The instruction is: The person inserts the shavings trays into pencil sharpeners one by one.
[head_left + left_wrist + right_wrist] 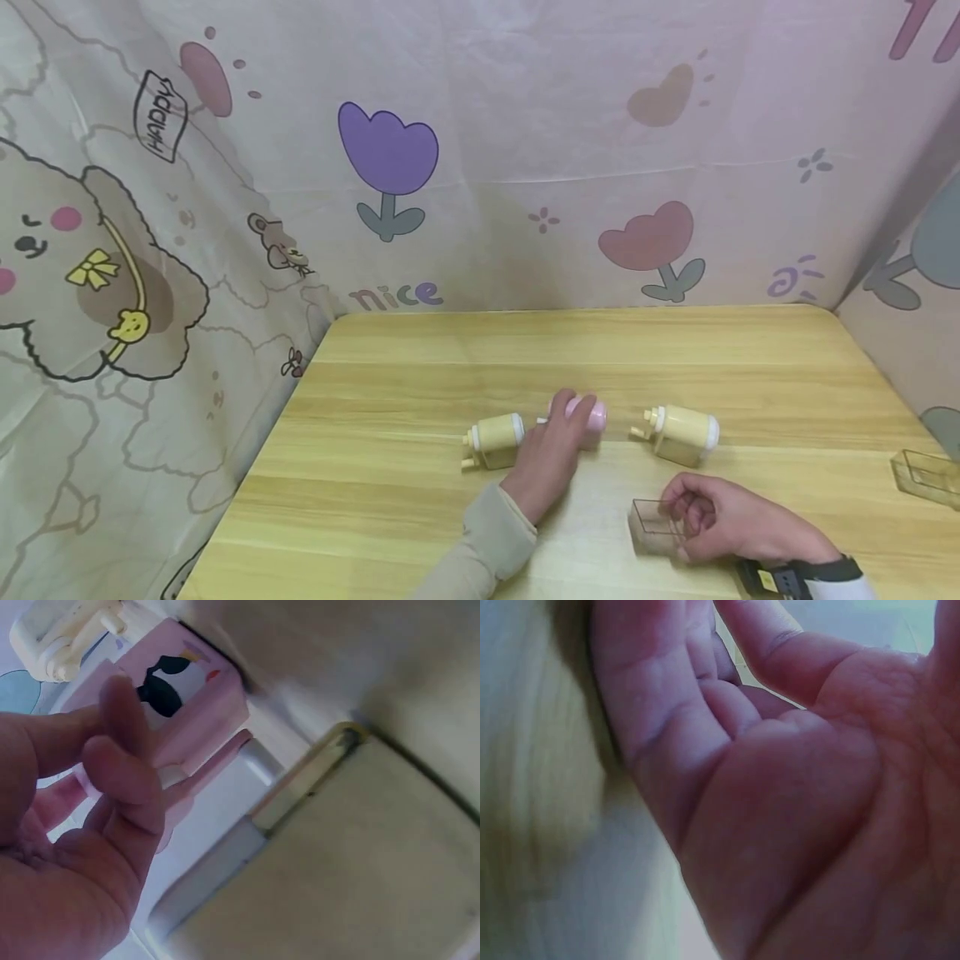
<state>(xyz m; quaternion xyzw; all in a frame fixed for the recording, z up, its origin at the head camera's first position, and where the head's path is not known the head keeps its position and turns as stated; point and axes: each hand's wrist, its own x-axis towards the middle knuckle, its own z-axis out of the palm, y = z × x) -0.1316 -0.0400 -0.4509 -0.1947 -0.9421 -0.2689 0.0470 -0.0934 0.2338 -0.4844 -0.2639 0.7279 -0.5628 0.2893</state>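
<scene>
My left hand (547, 462) grips a pink crank pencil sharpener (596, 418) from above, with its fingers over the body. In the left wrist view this pink sharpener (202, 697) shows a cartoon print and a crank, and curled fingers lie against it. Just left of that hand lies a yellow sharpener (498, 437), which looms large in the left wrist view. Another yellow sharpener (684, 429) is to the right. Nearer the front, my right hand (727, 518) pinches the side of a small clear box (649, 525), like a shavings drawer. The right wrist view shows mostly palm and bent fingers.
A second clear box (926, 479) sits at the table's right edge. The wooden table (420, 358) meets a printed cloth (487, 167) at the back, with more cloth hanging on the left and right sides.
</scene>
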